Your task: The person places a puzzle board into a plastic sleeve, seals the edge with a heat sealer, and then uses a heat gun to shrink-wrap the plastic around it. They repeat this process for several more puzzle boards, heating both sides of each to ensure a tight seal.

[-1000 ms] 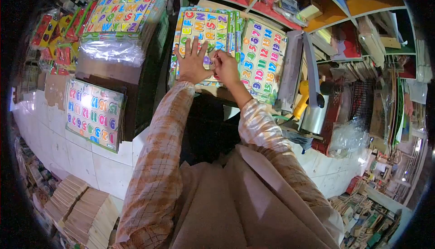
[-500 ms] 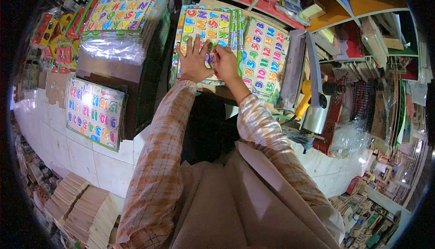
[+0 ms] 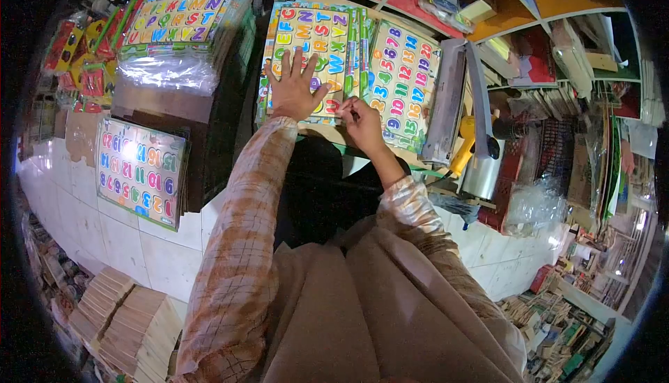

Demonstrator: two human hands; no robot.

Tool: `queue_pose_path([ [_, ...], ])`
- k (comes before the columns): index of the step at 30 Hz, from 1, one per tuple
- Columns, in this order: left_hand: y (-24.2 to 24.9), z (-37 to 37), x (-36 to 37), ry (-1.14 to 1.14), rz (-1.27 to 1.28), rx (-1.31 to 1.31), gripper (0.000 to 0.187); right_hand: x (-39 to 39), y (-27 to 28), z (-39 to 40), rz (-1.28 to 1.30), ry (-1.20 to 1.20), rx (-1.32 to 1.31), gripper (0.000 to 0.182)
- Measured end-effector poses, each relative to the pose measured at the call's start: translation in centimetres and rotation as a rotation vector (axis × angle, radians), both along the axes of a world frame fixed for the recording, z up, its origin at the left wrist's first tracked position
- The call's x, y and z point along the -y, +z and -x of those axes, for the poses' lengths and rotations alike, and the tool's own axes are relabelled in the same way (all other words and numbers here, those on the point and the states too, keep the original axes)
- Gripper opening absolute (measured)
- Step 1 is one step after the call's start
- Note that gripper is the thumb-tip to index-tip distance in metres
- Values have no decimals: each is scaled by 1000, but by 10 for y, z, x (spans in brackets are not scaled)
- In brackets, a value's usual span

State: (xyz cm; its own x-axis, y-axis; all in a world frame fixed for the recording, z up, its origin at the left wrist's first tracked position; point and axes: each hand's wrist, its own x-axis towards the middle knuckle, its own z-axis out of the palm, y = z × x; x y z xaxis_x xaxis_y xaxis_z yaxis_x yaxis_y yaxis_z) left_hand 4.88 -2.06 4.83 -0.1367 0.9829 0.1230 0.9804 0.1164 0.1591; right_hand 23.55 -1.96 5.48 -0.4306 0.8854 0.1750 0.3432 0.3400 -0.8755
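Observation:
An alphabet puzzle board (image 3: 322, 31) with bright letters lies on top of a stack in front of me, turned sideways. My left hand (image 3: 293, 95) rests on it, fingers spread over the letters. At the board's near right corner, beside the red letter U (image 3: 333, 108), my right hand (image 3: 364, 126) is closed in a pinch. Whatever its fingertips hold, if anything, is too small to make out. Just right of the alphabet stack is a number puzzle board (image 3: 403, 80) with colourful numerals.
Another stack of alphabet boards (image 3: 182, 15), partly wrapped in plastic, stands at the left. Below it are number boards (image 3: 136, 174). A yellow-handled tool (image 3: 463, 147) lies right of the work surface, near shelves (image 3: 529, 31). Bundled wooden pieces (image 3: 129, 320) sit lower left.
My right hand has moved from the middle of the alphabet board to its near right corner, still pinched. My left hand stays flat on the board, slightly shifted. The view has tilted a little.

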Motion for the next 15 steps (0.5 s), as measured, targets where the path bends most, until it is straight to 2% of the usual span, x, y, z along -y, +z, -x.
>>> queue_pose_path([
  [4, 0, 0, 0, -3, 0, -2, 76, 4, 15, 2, 38, -31, 70, 6],
  [7, -2, 0, 0, -6, -4, 0, 77, 2, 10, 3, -54, 1, 66, 7],
  [10, 0, 0, 0, -6, -9, 0, 77, 4, 7, 3, -17, -44, 20, 6],
  [13, -1, 0, 0, -6, -15, -5, 78, 3, 4, 4, -279, 17, 113, 5],
  [15, 0, 0, 1, -12, -23, -6, 78, 5, 6, 5, -259, 41, 174, 5],
])
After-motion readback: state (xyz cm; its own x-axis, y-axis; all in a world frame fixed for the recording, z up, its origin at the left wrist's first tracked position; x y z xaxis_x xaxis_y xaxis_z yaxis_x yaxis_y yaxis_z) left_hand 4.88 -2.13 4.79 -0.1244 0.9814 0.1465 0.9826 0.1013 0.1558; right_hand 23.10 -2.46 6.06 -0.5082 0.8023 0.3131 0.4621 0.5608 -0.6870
